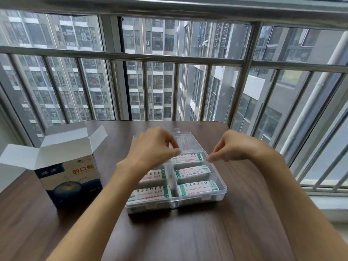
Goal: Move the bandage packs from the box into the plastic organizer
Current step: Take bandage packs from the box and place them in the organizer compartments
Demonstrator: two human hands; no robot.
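Note:
A clear plastic organizer [222, 187] lies open on the table, its lid [186, 140] folded back. Several white bandage packs with green ends fill its compartments, among them the front right pack [197, 187] and the front left pack [150, 193]. My left hand [150, 147] hovers over the back left of the organizer, fingertips at the left end of the back right pack [188, 158]. My right hand [237, 147] pinches at that pack's right end, by the organizer's right wall. The blue and white bandage box [71, 178] stands to the left with its flaps open; its inside is hidden.
The brown wooden table [207, 232] ends close behind the organizer, against a metal window railing [169, 57]. A white sill [329, 202] runs along the right side. Bare tabletop shows in front of the organizer and the box.

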